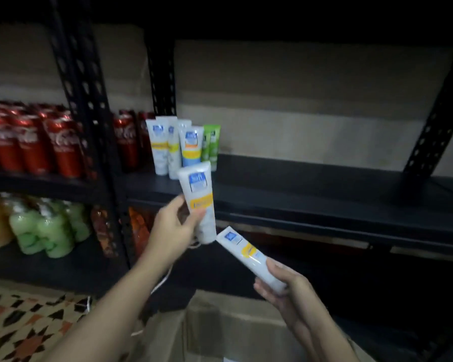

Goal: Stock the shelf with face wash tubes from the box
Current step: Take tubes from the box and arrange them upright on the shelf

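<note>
Left hand [173,227] fingers [195,218] grip upright tube [199,192], cap down; right hand [288,293] fingers [263,287] grip slanted tube [242,249], crimp pointing up-left.

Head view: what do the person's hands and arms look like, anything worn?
Left hand and right hand are bare: no gloves, no sleeves in view. No ring, watch or bracelet shows, though the picture is blurred. A thin white cord hangs by the left forearm.
</note>
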